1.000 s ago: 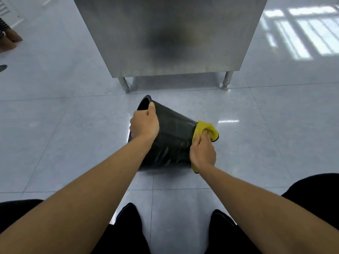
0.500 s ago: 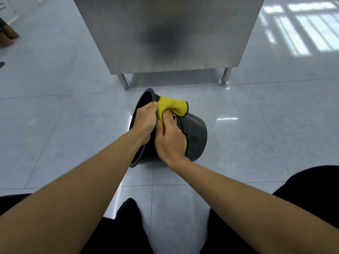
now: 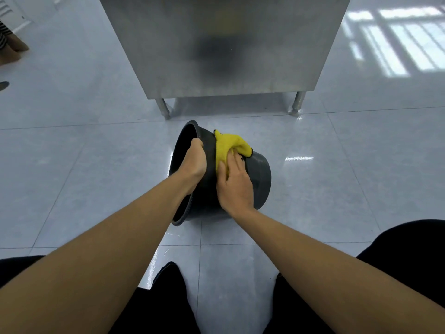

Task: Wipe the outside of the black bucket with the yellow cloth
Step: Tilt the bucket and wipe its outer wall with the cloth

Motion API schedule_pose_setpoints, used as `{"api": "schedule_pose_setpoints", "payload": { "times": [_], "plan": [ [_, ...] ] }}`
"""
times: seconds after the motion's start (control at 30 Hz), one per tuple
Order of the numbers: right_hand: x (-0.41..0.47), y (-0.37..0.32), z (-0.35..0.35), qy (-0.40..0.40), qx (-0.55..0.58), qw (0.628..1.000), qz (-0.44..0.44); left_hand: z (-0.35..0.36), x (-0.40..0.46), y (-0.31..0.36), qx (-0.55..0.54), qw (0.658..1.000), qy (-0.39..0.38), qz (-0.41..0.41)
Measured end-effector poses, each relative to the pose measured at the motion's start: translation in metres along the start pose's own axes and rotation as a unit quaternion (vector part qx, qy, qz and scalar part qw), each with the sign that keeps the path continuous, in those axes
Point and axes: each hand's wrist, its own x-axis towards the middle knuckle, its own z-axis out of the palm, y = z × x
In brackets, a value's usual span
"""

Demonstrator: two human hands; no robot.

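The black bucket (image 3: 261, 179) lies on its side on the tiled floor, mouth to the left, base to the right. My left hand (image 3: 193, 165) grips its rim, fingers curled over the edge into the mouth. The yellow cloth (image 3: 228, 145) is draped over the top of the bucket's outer wall, just behind the rim. My right hand (image 3: 234, 184) presses the cloth against the wall with spread fingers; its fingertips are on the cloth's near edge. The lower side of the bucket is hidden behind my hands.
A stainless steel cabinet (image 3: 221, 44) on short legs (image 3: 165, 109) stands just beyond the bucket. My dark-trousered knees (image 3: 407, 256) and shoes (image 3: 168, 280) frame the near floor. Another person's feet (image 3: 12, 47) show at the far left.
My right hand carried the cloth from the bucket's base end up onto the wall near the rim. The bucket has turned so its base now faces right.
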Motion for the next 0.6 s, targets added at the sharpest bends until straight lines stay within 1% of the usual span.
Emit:
{"api": "schedule_pose_setpoints", "payload": {
  "times": [0.03, 0.17, 0.23, 0.3, 0.47, 0.53, 0.6],
  "plan": [
    [0.0, 0.009, -0.003, 0.002, -0.009, 1.0, 0.019, -0.001, 0.001, -0.001, 0.006, 1.0, 0.001, -0.006],
    [0.001, 0.04, -0.017, 0.002, -0.036, 0.994, 0.101, -0.005, 0.008, -0.002, 0.026, 0.999, -0.035, 0.003],
    [0.0, 0.049, -0.019, 0.009, -0.039, 0.99, 0.136, -0.003, 0.01, -0.001, 0.037, 0.999, -0.026, 0.024],
    [-0.001, 0.052, -0.019, 0.019, -0.037, 0.987, 0.156, 0.001, 0.006, 0.003, 0.039, 0.999, -0.015, 0.026],
    [-0.001, 0.037, -0.016, 0.031, -0.04, 0.989, 0.142, 0.002, 0.006, 0.007, 0.055, 0.998, 0.029, 0.018],
    [-0.002, 0.024, -0.011, 0.035, -0.044, 0.992, 0.113, -0.002, 0.007, 0.007, 0.04, 0.999, 0.021, -0.002],
    [-0.005, 0.01, -0.006, 0.036, -0.041, 0.997, 0.063, -0.003, 0.006, 0.008, 0.055, 0.998, 0.024, -0.019]
  ]
}}
